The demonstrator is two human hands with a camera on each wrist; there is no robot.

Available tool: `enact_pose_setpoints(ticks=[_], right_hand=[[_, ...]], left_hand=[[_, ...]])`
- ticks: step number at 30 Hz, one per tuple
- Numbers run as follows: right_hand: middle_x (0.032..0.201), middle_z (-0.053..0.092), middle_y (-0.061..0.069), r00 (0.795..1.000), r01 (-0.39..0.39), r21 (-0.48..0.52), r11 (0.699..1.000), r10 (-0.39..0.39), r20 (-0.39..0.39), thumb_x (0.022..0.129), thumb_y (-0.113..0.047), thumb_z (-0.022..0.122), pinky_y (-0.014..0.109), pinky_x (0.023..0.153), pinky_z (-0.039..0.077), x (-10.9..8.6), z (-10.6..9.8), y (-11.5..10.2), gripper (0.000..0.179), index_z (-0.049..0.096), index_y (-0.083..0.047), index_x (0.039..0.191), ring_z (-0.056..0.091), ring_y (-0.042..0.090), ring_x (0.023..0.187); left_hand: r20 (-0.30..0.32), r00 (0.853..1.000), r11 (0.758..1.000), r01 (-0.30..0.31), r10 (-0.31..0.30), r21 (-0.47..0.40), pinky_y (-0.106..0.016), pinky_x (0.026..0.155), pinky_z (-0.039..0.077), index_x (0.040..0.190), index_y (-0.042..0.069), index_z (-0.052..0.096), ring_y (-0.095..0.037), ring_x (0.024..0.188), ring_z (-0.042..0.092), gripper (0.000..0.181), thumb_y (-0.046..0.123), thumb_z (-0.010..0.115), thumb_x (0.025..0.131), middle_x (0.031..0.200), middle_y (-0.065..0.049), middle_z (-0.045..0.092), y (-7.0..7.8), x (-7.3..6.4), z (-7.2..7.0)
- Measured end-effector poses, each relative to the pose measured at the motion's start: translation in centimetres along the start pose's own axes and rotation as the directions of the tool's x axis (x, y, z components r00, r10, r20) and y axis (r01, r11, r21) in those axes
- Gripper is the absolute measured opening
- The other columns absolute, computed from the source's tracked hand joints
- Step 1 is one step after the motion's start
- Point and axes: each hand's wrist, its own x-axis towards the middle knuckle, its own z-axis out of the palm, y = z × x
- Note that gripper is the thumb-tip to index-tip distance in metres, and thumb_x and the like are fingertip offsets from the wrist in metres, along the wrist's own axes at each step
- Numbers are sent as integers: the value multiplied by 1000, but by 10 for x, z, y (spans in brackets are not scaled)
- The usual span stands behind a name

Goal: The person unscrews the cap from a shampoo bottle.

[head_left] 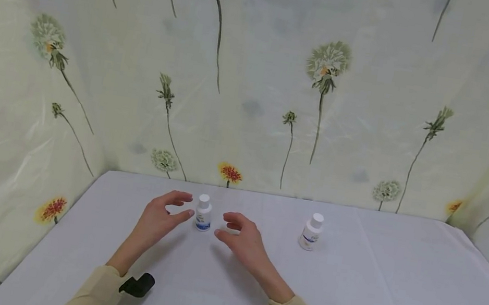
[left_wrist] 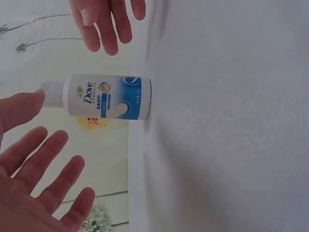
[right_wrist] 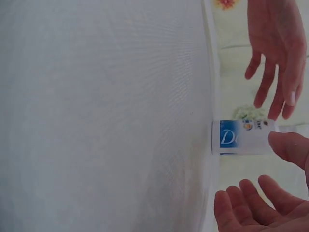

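Observation:
A small white Dove bottle (head_left: 204, 216) with a blue lower label and white cap stands upright on the table between the two hands. My left hand (head_left: 161, 218) is just left of it, fingers spread and relaxed, holding nothing. On its other side my right hand (head_left: 243, 238) hovers with loosely bent fingers and nothing in them. In the left wrist view, the bottle (left_wrist: 108, 96) shows its Dove label, and the left thumb overlaps the cap's edge; whether they touch I cannot tell. The right wrist view shows the bottle (right_wrist: 244, 137) partly behind the right thumb.
A second white bottle (head_left: 311, 232) with a white cap stands upright farther right on the white-covered table (head_left: 370, 298). Behind it hangs a pale curtain (head_left: 251, 138) printed with dandelions. Black wrist devices (head_left: 137, 284) sit at both cuffs.

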Motion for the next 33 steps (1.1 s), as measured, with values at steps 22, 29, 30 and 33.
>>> enact_pose_setpoints(ticks=[22,29,30,33], right_hand=[[131,58,14,1000,-12,-20,1000,13,23,90,-19,72,47,94,49,11,10,-1,48,56,-2,133,53,33,121],[131,58,13,1000,-8,-22,1000,8,16,90,-19,72,46,94,49,16,12,-2,49,56,-2,133,53,32,120],[131,58,13,1000,-8,-21,1000,8,15,90,-19,72,46,94,49,17,12,-3,49,56,-2,133,53,32,120],[131,58,12,1000,-17,-18,1000,17,16,90,-20,73,47,93,49,19,14,-3,50,56,-2,133,54,32,120]], left_hand=[[4,999,999,-47,47,-29,-46,89,47,123,17,65,-23,113,58,38,23,77,87,120,-3,67,-3,13,4],[4,999,997,-51,52,-50,-44,87,48,122,18,66,-22,112,59,37,24,77,87,118,-1,68,-4,16,3],[7,999,997,-54,54,-51,-44,87,48,122,18,67,-22,111,59,37,24,77,87,117,0,68,-4,17,3],[20,998,997,-53,55,-58,-43,87,48,122,18,67,-22,112,59,37,24,77,87,118,0,68,-4,17,3]])
